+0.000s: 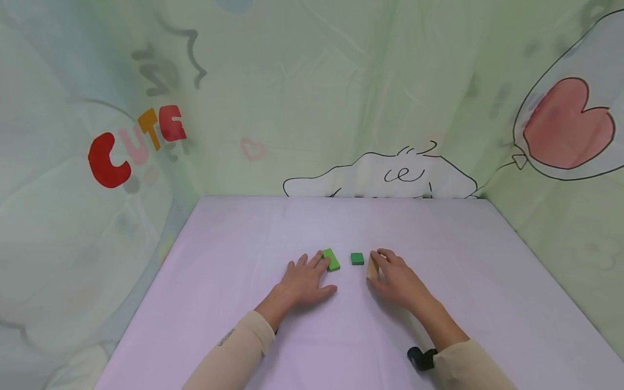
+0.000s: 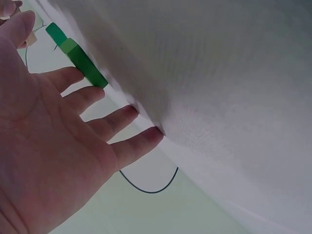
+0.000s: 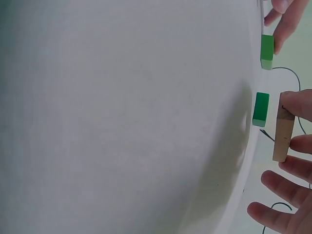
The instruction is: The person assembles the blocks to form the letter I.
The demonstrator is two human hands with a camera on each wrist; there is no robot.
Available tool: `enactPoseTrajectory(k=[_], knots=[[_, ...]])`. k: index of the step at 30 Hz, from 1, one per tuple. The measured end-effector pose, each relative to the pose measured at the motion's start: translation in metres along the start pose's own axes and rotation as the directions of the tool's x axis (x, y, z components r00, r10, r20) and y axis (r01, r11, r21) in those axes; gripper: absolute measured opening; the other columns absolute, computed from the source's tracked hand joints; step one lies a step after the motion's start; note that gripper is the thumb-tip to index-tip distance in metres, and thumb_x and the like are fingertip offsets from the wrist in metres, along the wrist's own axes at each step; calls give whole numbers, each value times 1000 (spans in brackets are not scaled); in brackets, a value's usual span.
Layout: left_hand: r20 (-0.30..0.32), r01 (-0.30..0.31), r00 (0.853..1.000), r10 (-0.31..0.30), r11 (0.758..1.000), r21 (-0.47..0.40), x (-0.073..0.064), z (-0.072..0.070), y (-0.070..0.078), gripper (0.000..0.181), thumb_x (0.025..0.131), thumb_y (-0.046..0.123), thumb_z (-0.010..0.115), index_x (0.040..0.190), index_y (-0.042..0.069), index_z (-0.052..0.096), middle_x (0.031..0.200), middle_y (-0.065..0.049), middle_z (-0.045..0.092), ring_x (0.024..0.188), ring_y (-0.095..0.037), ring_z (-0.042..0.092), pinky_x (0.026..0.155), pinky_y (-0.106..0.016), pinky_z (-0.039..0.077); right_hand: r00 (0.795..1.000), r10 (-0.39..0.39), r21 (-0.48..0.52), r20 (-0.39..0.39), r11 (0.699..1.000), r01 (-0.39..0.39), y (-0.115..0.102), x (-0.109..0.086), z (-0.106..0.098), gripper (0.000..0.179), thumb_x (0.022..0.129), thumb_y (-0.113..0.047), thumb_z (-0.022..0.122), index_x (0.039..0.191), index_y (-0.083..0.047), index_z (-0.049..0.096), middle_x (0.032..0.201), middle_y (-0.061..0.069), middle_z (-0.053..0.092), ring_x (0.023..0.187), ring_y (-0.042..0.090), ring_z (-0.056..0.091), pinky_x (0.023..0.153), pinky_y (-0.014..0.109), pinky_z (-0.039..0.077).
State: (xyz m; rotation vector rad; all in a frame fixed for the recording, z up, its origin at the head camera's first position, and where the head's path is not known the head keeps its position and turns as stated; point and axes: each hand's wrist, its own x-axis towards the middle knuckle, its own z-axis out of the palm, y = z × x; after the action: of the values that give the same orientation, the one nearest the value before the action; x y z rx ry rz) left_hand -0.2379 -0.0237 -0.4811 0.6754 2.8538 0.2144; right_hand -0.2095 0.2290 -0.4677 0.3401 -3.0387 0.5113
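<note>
My left hand (image 1: pixel 303 281) lies spread over the table with straight fingers, fingertips touching the light green rectangular block (image 1: pixel 333 262). To the right of that block sits a smaller dark green block (image 1: pixel 357 259), apart from both hands. My right hand (image 1: pixel 398 279) pinches a plain wooden block (image 1: pixel 372 267) between thumb and fingers, just right of the dark green one. In the right wrist view, the wooden block (image 3: pixel 283 132) looks long and flat, and the other fingers stand loose from it. The left wrist view shows the light green block (image 2: pixel 84 62) by two fingertips of the left hand.
A pale lilac cloth covers the table (image 1: pixel 234 244). Behind and beside it hang light green curtains (image 1: pixel 312 97) with printed drawings. A black strap piece (image 1: pixel 421 358) is at the right wrist, near the sleeve (image 1: pixel 470 364).
</note>
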Motion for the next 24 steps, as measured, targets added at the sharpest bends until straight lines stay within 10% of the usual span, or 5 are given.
enactPoseTrajectory(k=[24], knots=[[3,-3,1000,3,1000,12,-2,-2,1,77,101,65,46,164,24,30,172,-3,26,155,-40,31,119,-62,31,998,-64,-34,-5,997,64,-14,-9,3,65,91,-25,79,147,-1,54,150,22,51,131,42,57,103,57,51]])
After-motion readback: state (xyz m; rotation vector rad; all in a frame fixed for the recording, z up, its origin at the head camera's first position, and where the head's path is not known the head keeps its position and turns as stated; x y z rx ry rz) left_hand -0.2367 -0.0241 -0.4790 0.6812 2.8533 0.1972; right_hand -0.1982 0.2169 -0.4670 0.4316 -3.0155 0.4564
